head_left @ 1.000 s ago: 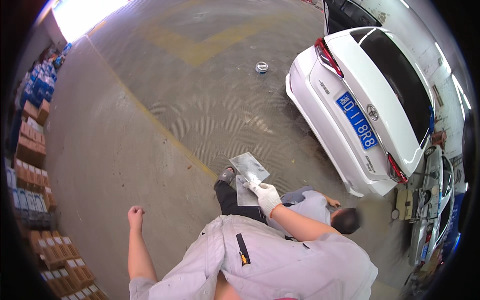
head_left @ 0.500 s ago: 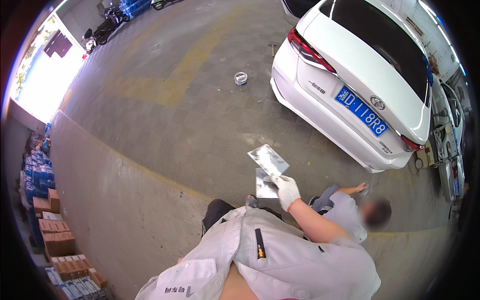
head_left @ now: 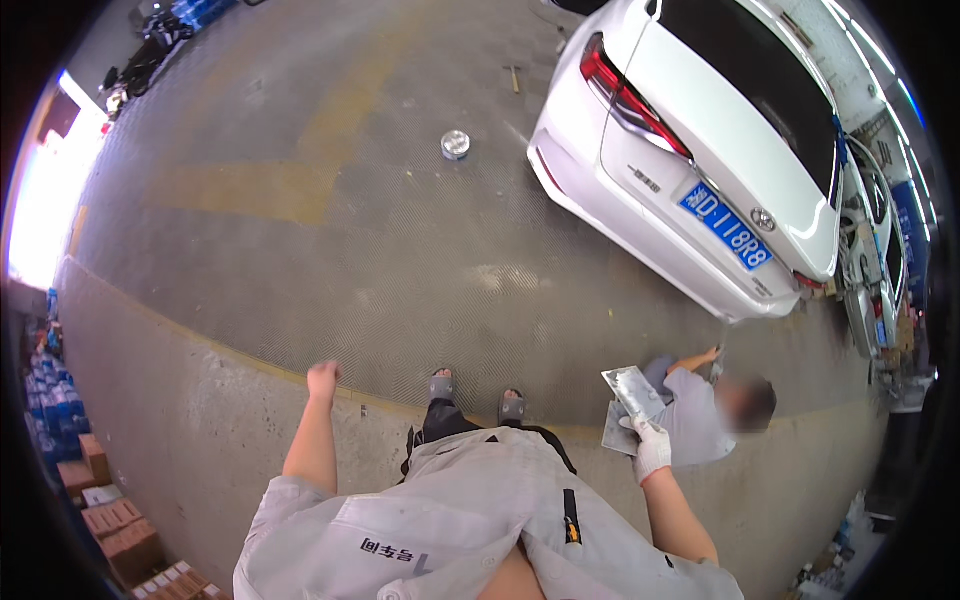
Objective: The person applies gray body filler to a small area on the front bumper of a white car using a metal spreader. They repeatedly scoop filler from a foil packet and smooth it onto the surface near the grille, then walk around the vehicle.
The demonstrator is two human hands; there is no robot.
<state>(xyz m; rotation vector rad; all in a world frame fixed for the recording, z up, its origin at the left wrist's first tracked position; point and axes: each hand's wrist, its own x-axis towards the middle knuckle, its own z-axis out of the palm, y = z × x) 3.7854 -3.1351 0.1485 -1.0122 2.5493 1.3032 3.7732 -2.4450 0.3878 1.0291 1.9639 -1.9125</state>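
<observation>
My right hand (head_left: pixel 653 447), in a white knitted glove, grips two flat rectangular metal plates (head_left: pixel 634 392). They are fanned apart, with pale smears on the upper one, and the glove covers their near edges. My left hand (head_left: pixel 323 382) is bare and hangs out to the left above the floor. Its fingers look curled in, and nothing shows in them. Below, my feet in grey sandals (head_left: pixel 441 386) stand apart near the yellow floor line.
A white car (head_left: pixel 610 190) stands ahead right. A co-worker in a grey shirt (head_left: pixel 695 420) is low beside my right hand. A round tin (head_left: pixel 455 145) and a hammer-shaped tool (head_left: pixel 513 79) lie ahead on the floor. Cardboard boxes (head_left: pixel 133 552) are stacked at left.
My right hand has swung out to the right with the plates. My left hand has come into view at the left. Both feet now show, and the whole view has shifted.
</observation>
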